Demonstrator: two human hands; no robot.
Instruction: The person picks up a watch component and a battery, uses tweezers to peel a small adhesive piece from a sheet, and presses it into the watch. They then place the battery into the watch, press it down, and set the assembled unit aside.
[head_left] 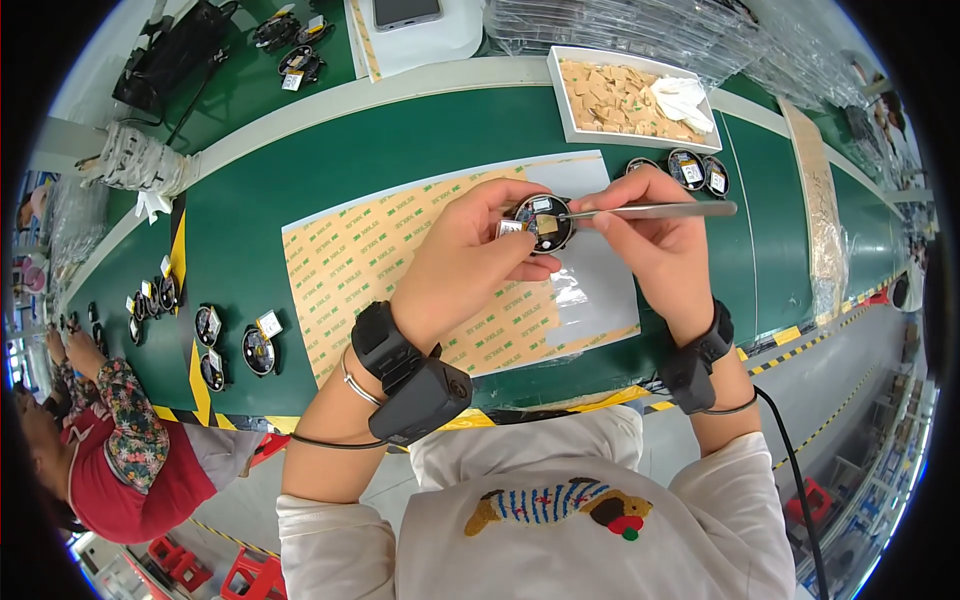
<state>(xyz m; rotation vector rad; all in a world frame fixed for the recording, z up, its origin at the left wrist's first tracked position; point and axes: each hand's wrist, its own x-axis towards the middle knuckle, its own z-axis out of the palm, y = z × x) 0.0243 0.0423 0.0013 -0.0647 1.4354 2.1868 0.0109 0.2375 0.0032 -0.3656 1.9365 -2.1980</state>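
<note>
My left hand (465, 242) is closed around a round black watch housing (562, 236), its open inside facing up. Small electronic parts and a tan square patch show within it, and a white-labelled battery (508, 228) sits at its left edge by my thumb. Pinched in my right hand (662, 238) is a pair of metal tweezers (690, 210), pointing left. Their tip reaches the housing's right side; whether it touches a part inside, I cannot tell. Under both hands lies a tan printed sheet of adhesive backing (385, 275), with a glossy grey area (600, 290) at its right.
Behind the sheet, a white box (645, 142) holds many tan pieces and a crumpled white tissue (682, 100). More watch housings stand right (687, 168) and left (260, 352) on the green table (390, 135). A co-worker in red (135, 480) sits at left.
</note>
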